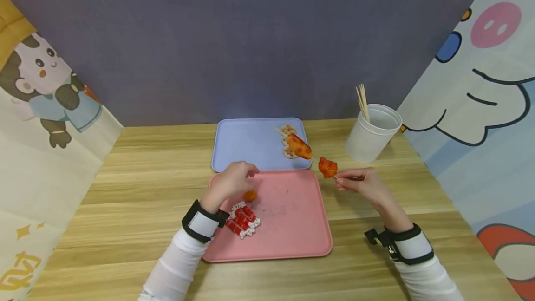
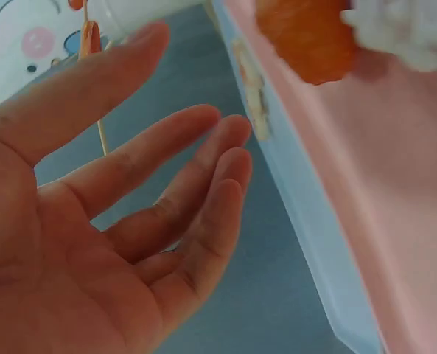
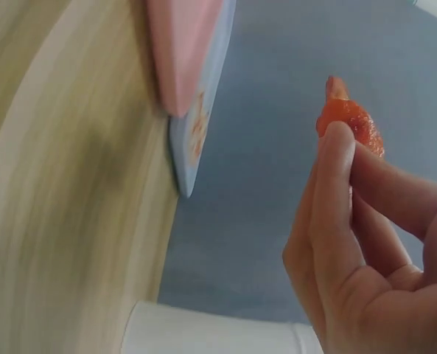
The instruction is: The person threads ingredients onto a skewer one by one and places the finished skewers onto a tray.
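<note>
My right hand pinches the near end of a thin wooden skewer between thumb and fingers, right of the pink tray. Two orange-brown food pieces are threaded on it: a chunk close to the fingertips and a longer piece farther out, over the blue tray. In the right wrist view the fingertips sit close against the orange chunk. My left hand hovers over the pink tray's far left corner, fingers loosely bent and holding nothing. Below it lie a small orange piece and several red-and-white pieces.
Behind the pink tray is a light blue tray; a skewer of round pale slices lies on its right side. A white bucket holding several bare sticks stands at the back right, near the grey wall.
</note>
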A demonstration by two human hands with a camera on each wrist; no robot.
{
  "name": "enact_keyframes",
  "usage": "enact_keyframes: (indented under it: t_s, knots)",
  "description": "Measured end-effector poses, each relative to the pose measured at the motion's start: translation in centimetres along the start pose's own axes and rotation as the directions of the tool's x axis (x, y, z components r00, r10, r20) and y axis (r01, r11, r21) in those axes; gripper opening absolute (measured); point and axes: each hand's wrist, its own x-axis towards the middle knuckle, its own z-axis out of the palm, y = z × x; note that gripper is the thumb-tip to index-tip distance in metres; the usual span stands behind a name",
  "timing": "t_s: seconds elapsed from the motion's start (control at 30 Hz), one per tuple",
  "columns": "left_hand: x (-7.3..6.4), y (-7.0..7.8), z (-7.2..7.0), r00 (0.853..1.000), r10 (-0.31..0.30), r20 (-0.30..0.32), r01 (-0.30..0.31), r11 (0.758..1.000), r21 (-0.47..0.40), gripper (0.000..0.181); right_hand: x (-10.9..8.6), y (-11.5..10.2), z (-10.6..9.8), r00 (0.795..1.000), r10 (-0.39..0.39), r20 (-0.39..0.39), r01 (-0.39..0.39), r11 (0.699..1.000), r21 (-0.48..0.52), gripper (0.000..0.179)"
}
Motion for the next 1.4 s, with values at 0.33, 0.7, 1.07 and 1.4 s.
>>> enact_keyframes:
  t_s: [0.33,0.7,1.07,1.4]
  knots:
    - [-0.6,0.3,1.2,0.99,-0.032,0.139,0.017,0.994,0.11,0.032,0.3,0.2,-1.1,0.996,0.036,-0.076,-0.037,0.999,-0.008,0.039]
    - [-0.5,0.2,2.0,0.988,0.043,0.147,-0.056,0.995,0.087,0.02,0.3,0.0,-1.2,0.993,0.06,-0.105,-0.062,0.998,-0.016,0.039]
    - [-0.7,0.4,2.0,0.989,0.011,0.149,-0.019,0.998,0.052,0.019,0.0,0.0,-1.0,0.992,0.078,-0.101,-0.083,0.996,-0.042,0.039]
    - [-0.2,-0.1,1.4,1.0,-0.006,-0.011,0.005,1.0,-0.024,0.019,0.1,-0.4,-0.8,0.991,0.047,-0.126,-0.059,0.994,-0.091,0.038]
